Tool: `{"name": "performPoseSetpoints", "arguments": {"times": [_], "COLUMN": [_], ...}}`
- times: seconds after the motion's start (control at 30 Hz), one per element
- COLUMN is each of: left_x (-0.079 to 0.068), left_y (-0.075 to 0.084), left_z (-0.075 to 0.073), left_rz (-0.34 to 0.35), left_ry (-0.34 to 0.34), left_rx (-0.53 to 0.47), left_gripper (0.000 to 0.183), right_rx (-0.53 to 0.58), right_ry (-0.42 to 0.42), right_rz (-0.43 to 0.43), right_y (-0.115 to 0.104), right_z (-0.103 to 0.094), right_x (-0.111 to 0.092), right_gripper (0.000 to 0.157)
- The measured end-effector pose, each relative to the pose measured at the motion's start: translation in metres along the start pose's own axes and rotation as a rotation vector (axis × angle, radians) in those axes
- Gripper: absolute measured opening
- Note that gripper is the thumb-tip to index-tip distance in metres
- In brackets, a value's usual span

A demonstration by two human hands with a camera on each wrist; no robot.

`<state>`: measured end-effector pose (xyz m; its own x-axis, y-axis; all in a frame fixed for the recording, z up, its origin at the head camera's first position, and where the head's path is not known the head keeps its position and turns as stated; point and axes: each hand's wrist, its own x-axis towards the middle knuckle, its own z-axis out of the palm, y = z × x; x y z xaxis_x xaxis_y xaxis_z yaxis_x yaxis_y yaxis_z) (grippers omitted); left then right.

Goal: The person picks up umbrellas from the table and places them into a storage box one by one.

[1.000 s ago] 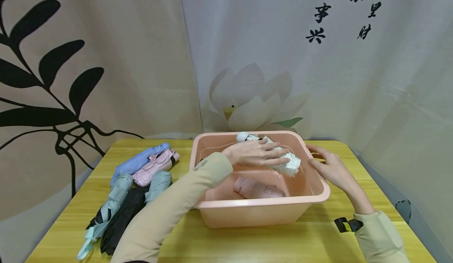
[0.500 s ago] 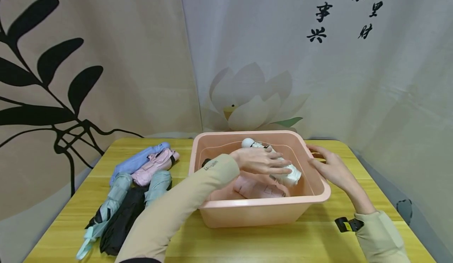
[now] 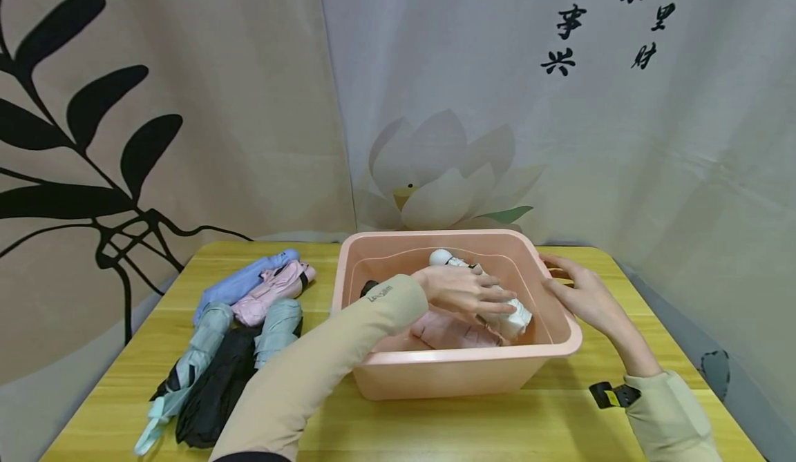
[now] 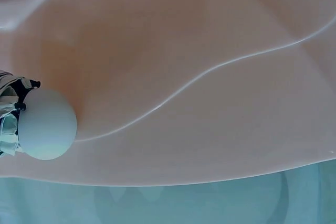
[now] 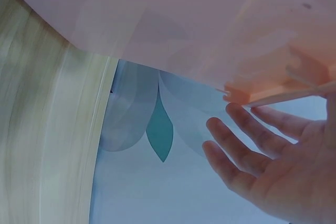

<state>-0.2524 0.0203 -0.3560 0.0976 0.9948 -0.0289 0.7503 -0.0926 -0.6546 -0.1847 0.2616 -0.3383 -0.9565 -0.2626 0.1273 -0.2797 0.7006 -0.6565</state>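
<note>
Inside the pink plastic basin (image 3: pixel 448 376), my left hand (image 3: pixel 463 289) holds a white folded umbrella (image 3: pixel 517 322) from above, its thumb hidden. The umbrella lies slanted, with its round white handle (image 4: pixel 48 124) toward the back wall. A pink folded umbrella (image 3: pixel 454 331) lies on the basin floor, nearer the front. My right hand (image 3: pixel 581 295) touches the basin's right rim from outside. In the right wrist view, the loosely bent fingers (image 5: pixel 236 156) of that hand are by the rim, and none wraps round it.
Left on the wooden table (image 3: pixel 361 434) are several folded umbrellas: blue (image 3: pixel 249 282), pink (image 3: pixel 273 295), light teal (image 3: pixel 205 344) and black (image 3: pixel 214 386). A small dark object (image 3: pixel 369 287) shows inside the basin beside the left sleeve. A printed curtain (image 3: pixel 435 103) hangs behind.
My left hand has lowered the white umbrella into the basin and moved slightly right and toward the front. The right hand stays at the rim.
</note>
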Motion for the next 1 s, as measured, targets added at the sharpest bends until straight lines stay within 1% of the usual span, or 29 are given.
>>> {"name": "performPoseSetpoints", "arguments": {"times": [0.07,0.2,0.27,0.37,0.43,0.53,0.6,0.63,0.73,0.83,0.87,0.93,1.0], "left_x": [0.0003,0.0007,0.0010,0.0013,0.0012,0.0016,0.0016,0.0016,0.0013,0.0011,0.0011,0.0017,0.0019], "left_y": [0.0005,0.0016,0.0018,0.0018,0.0017,0.0021,0.0023,0.0023,0.0020,0.0016,0.0014,0.0008,0.0006], "left_z": [0.0010,0.0018,0.0015,0.0021,0.0023,0.0033,0.0022,0.0016,-0.0014,-0.0036,-0.0044,-0.0049,-0.0059], "left_rz": [0.009,0.015,-0.001,-0.026,-0.023,-0.009,-0.006,-0.018,-0.044,-0.053,-0.048,-0.052,-0.066], "left_ry": [0.008,-0.006,-0.018,-0.009,0.001,-0.002,-0.023,-0.037,-0.108,-0.168,-0.183,-0.189,-0.185], "left_rx": [-0.009,-0.004,-0.016,-0.049,-0.052,-0.033,-0.011,-0.020,-0.039,-0.082,-0.075,-0.085,-0.052], "left_gripper": [0.052,0.047,0.048,0.054,0.055,0.050,0.048,0.048,0.050,0.049,0.048,0.049,0.049], "right_rx": [-0.003,-0.001,0.003,0.004,0.001,-0.002,-0.002,-0.001,0.000,0.003,0.002,0.005,0.008], "right_ry": [-0.001,-0.003,-0.004,-0.003,-0.003,-0.003,-0.003,-0.003,-0.003,-0.005,-0.005,-0.006,-0.006], "right_rz": [0.003,0.007,0.004,-0.002,0.000,0.002,0.003,0.001,-0.001,-0.005,-0.006,-0.007,-0.007], "right_y": [0.0000,0.0002,0.0006,0.0012,0.0013,0.0012,0.0010,0.0010,0.0016,0.0023,0.0025,0.0023,0.0020], "right_z": [-0.0003,-0.0005,-0.0005,-0.0003,-0.0004,-0.0005,-0.0006,-0.0006,-0.0005,-0.0003,-0.0002,0.0000,0.0001], "right_x": [-0.0001,-0.0003,-0.0002,0.0004,0.0006,0.0008,0.0007,0.0008,0.0010,0.0014,0.0014,0.0016,0.0017], "right_gripper": [0.052,0.052,0.052,0.052,0.052,0.052,0.052,0.052,0.051,0.051,0.051,0.051,0.051]}}
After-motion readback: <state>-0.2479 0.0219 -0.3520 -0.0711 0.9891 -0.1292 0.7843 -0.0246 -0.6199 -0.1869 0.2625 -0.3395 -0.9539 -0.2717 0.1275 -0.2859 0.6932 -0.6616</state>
